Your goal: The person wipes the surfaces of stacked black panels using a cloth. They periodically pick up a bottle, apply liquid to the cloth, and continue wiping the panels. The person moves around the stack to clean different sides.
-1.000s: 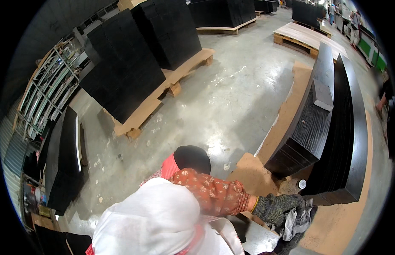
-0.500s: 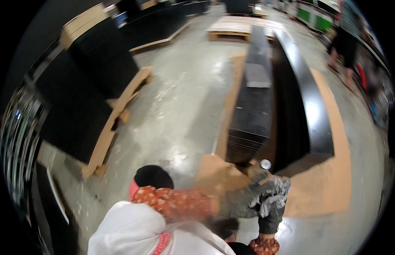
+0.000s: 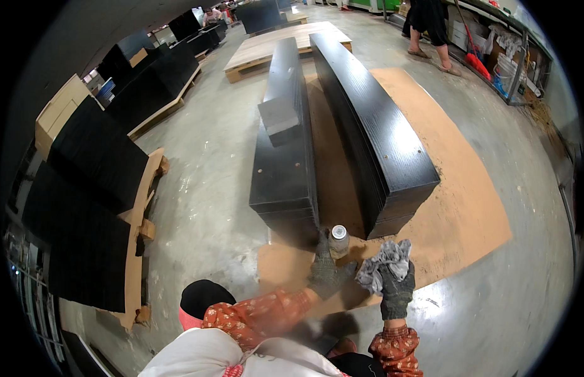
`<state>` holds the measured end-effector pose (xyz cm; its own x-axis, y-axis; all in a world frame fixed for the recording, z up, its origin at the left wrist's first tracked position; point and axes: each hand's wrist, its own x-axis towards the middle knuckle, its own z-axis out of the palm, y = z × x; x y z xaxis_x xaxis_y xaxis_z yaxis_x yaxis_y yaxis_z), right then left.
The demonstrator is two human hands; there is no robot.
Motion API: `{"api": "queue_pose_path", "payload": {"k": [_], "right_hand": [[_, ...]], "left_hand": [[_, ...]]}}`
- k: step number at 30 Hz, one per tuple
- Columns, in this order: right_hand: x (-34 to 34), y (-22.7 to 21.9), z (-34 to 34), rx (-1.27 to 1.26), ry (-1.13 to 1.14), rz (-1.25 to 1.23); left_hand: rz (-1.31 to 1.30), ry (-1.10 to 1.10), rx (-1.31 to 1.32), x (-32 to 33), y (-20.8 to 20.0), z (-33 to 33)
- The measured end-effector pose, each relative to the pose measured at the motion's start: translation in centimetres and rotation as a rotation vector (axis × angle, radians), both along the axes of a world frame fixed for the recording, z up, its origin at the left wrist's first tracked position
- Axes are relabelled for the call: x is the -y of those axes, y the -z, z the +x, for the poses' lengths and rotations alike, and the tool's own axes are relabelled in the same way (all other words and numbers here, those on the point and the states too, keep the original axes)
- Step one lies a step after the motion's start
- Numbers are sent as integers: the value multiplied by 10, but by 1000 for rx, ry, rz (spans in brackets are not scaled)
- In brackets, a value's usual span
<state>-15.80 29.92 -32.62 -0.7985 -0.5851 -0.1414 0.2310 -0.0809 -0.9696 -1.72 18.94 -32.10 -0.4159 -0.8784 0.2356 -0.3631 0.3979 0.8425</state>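
A bottle [image 3: 339, 244] with a pale cap stands upright on the brown cardboard between the near ends of two stacks of black boards. Close against it is my left hand [image 3: 328, 275] in a dark grey glove, its fingers stretched along the bottle's left side and the thumb apart on the right. I see the hand as open; whether it touches the bottle is hard to tell. To the right, my gloved right hand [image 3: 397, 290] grips a crumpled grey-white rag [image 3: 387, 266]. The left board stack [image 3: 282, 179] carries a grey block [image 3: 279, 115]; the right stack [image 3: 392, 144] has a glossy top.
Brown cardboard [image 3: 468, 207] lies under the stacks. Beyond them sits a wooden pallet [image 3: 254, 53]. More black panels [image 3: 91, 251] stand on pallets at left. A person's legs [image 3: 428, 34] show at upper right, near a red broom [image 3: 477, 66] and a bench with buckets.
My view has swung right. The bottle, earlier beside my left hand near the rag, now stands farther from it. My hands have moved apart; the right still keeps the rag.
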Motion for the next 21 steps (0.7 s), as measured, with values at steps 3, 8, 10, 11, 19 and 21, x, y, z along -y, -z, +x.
{"api": "queue_pose_path", "payload": {"k": [3, 8, 10, 11, 19, 21], "right_hand": [[22, -14, -1, -213, -40, 207], [56, -24, -7, -161, -204, 117], [48, 7, -18, -180, -88, 157], [43, 11, -18, -87, -128, 160], [-14, 56, -19, 809, -127, -486], [-14, 72, -15, 776, -203, -571]], "left_hand": [[210, -136, 146, 15, 17, -10], [-332, -86, 822, 53, 57, -6], [-709, 42, 953, 62, 92, -4], [-863, 105, 951, 72, 109, 10], [-205, 687, 507, 12, -15, 12], [-168, 751, 534, 9, -34, 3]]}}
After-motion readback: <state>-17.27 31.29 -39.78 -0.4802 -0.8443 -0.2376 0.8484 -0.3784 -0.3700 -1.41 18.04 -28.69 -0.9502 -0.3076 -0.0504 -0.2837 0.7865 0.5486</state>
